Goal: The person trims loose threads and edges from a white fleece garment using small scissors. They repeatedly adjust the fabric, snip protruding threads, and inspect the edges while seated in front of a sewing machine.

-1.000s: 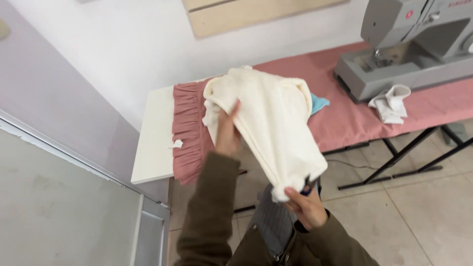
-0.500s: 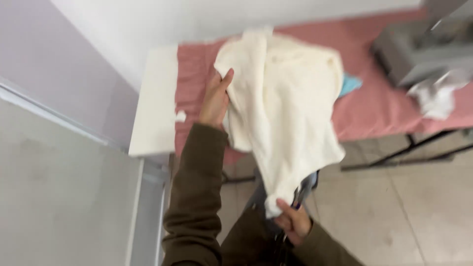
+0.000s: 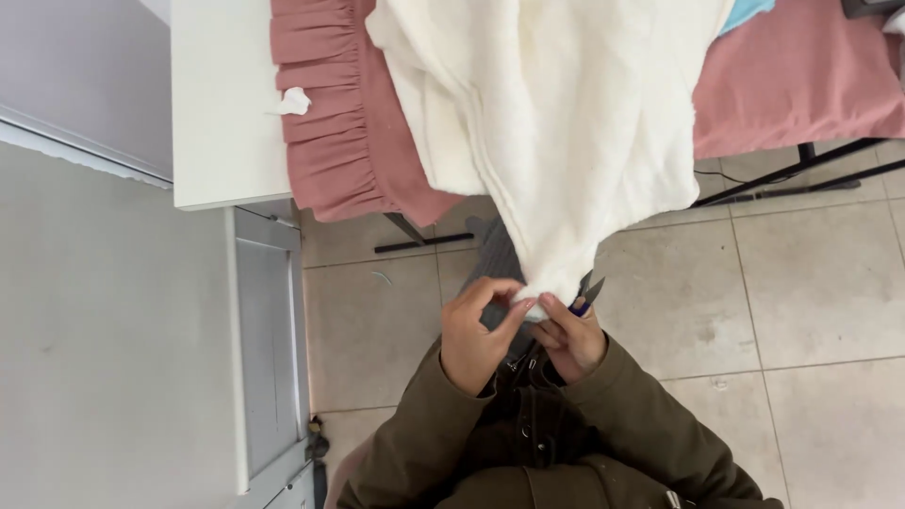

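Hands meet at the near centre: left hand (image 3: 479, 332) pinches the cream fabric's (image 3: 566, 123) lowest corner; right hand (image 3: 568, 335) grips that corner plus small snips (image 3: 586, 292) (blades barely visible). Fabric hangs from the far desk (image 3: 222, 113), over its pink ruffled cover (image 3: 330, 113).

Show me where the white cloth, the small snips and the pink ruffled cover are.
white cloth (image 3: 566, 123), head view, middle of the hanging fabric.
small snips (image 3: 588, 291), head view, dark blade tips.
pink ruffled cover (image 3: 330, 123), head view, ruffled edge.
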